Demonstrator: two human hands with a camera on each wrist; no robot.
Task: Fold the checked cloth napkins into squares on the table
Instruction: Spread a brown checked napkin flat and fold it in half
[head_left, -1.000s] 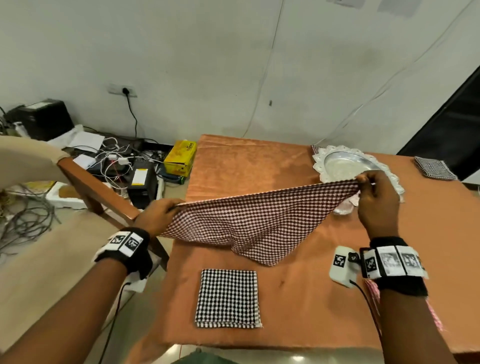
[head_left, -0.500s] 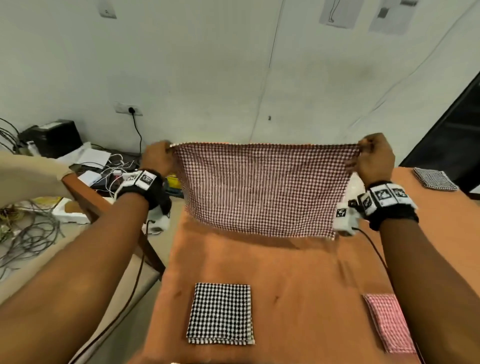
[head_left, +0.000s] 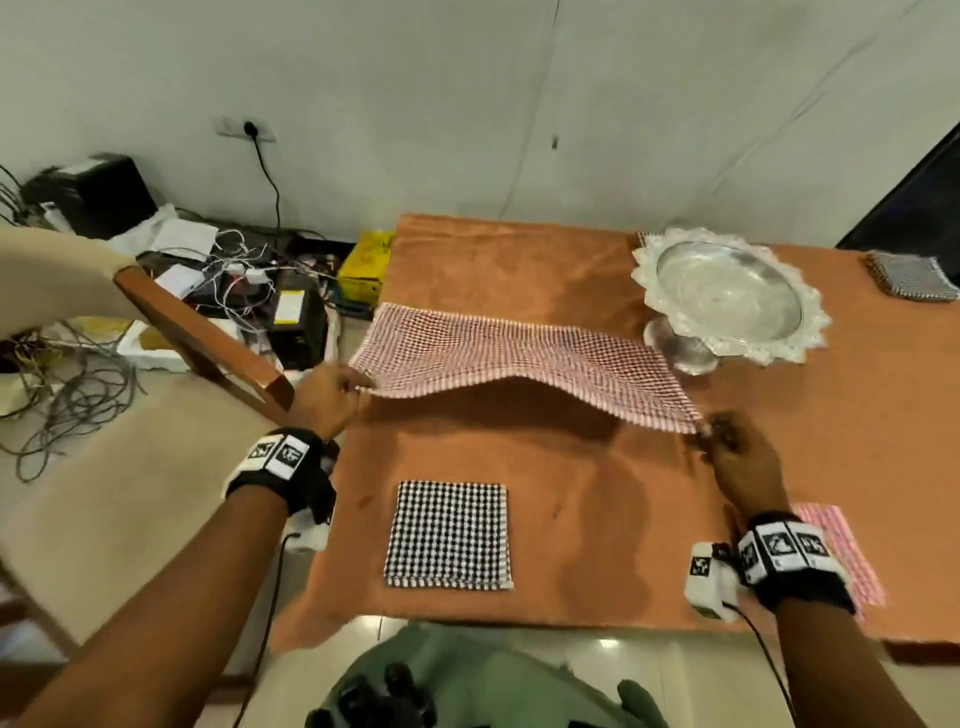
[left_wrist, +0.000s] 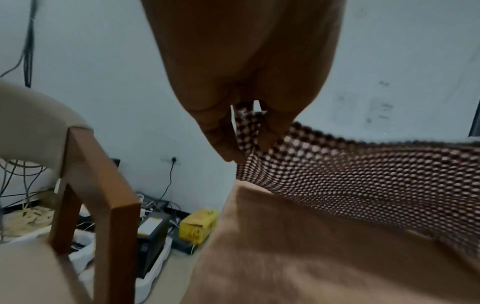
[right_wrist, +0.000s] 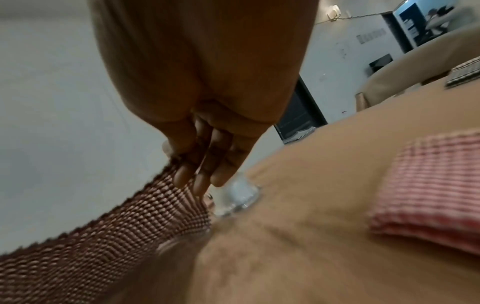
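Left hand (head_left: 323, 396): thumb and fingers closed in a pinch on the near left corner of the dark red and white checked cloth napkin (head_left: 519, 364). In the left wrist view a small tab of the checked corner shows between the closed fingertips (left_wrist: 228, 148); nothing else is held.

Right hand (head_left: 740, 457): fingers drawn together on the near right corner of the same napkin. In the right wrist view the fingers (right_wrist: 205, 164) lie nearly straight and close-packed, tips on the cloth edge; the thumb is hidden, so the exact grip cannot be told.

Dark red and white checked cloth napkin: spread open and unfolded, long axis running left to right across the orange-brown velvety table cover (head_left: 597, 519). The near edge hangs between the two hands, raised off the table and casting a shadow beneath, bowed up in the middle. The far edge lies toward the wall, its left corner past the table's left edge. The cloth stretches away from both sets of fingertips, inward and forward.

Black and white checked napkin, folded square (head_left: 449, 535): flat on the table, nearer the person than the held cloth, between the two forearms.

Pink checked folded napkin (head_left: 841, 551): on the table, partly hidden by the right wrist.

Silver footed dish with scalloped rim (head_left: 727, 296): beyond the held cloth's right end.

Grey checked folded napkin (head_left: 911, 275): far right of the table.
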